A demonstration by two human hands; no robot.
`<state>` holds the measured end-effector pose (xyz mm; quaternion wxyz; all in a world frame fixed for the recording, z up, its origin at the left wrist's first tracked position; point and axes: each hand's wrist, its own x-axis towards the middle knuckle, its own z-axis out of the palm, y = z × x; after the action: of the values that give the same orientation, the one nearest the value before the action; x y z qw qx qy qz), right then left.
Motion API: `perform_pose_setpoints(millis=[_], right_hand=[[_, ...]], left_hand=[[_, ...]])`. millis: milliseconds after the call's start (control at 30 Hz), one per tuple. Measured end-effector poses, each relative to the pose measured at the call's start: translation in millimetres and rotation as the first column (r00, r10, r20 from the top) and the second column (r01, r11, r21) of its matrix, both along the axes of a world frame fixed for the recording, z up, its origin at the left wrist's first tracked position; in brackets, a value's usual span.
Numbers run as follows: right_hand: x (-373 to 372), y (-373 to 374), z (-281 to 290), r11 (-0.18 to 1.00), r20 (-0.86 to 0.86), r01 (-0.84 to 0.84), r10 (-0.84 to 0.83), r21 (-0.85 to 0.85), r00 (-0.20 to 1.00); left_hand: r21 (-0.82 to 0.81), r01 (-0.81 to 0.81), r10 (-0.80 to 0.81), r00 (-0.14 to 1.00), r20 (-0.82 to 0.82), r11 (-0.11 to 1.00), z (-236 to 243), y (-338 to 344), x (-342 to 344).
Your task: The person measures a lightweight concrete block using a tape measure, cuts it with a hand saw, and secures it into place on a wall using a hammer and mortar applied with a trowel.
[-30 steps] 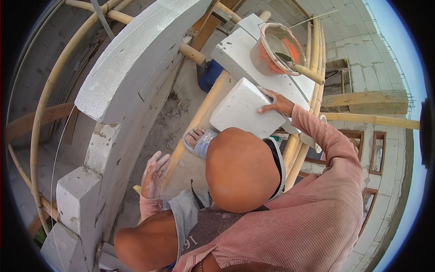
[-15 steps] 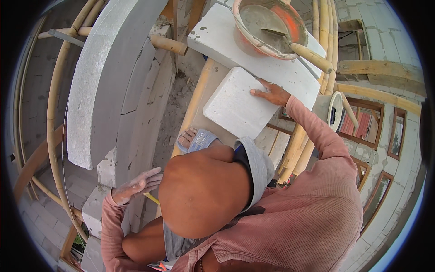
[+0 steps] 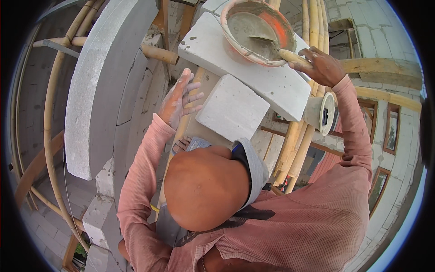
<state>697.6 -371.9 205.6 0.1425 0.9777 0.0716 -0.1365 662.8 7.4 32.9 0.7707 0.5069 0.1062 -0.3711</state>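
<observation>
My right hand [image 3: 324, 67] is closed around the end of the wooden handle of a trowel [image 3: 288, 56]. The trowel's blade rests in wet grey mortar inside an orange bucket [image 3: 230, 46] with a mortar-smeared rim. Under the bucket lies a long white lightweight block [image 3: 201, 37]. A smaller, squarish white block [image 3: 233, 107] lies flat nearer my knee, with neither hand on it. My left hand [image 3: 178, 99] is raised between that block and the wall, its dusty fingers spread and holding nothing.
On the left stands a wall of pale blocks [image 3: 129, 95], with a large block [image 3: 97, 86] on top. Bamboo poles [image 3: 297, 149] form scaffolding on both sides. A whitish bucket [image 3: 327, 113] lies tipped right of the long block. My bent knee [image 3: 204, 186] fills the lower middle.
My right hand has left the squarish block and moved up to the trowel handle. My left hand has risen from beside my knee, up and right, with fingers spreading.
</observation>
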Motion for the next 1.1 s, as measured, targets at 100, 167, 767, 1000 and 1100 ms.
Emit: perform_pose_setpoints(millis=[100, 167, 767, 1000, 1100], right_hand=[[38, 1, -4, 0.999, -0.413, 0.029, -0.032, -0.014, 0.910], [49, -14, -20, 0.989, -0.263, -0.056, 0.020, -0.133, 0.965], [100, -11, -36, 0.997, -0.245, 0.070, -0.064, 0.015, 0.967], [67, -3, -22, 0.770, -0.464, 0.516, -0.326, 0.375, 0.824], [53, -39, -31, 0.614, -0.530, 0.612, -0.343, 0.497, 0.775]], left_hand=[[-0.021, -0.036, 0.038, 0.993, 0.110, 0.999, 8, -65, 39], [-0.021, -0.046, 0.049, 0.988, 0.145, 0.999, 8, -97, 64], [-0.012, -0.040, 0.042, 0.949, 0.313, 0.999, 10, -121, 95], [0.139, -0.040, -0.020, 0.913, 0.407, 0.990, -8, -113, 100], [0.238, -0.064, -0.062, 0.869, 0.490, 0.969, -10, -111, 92]])
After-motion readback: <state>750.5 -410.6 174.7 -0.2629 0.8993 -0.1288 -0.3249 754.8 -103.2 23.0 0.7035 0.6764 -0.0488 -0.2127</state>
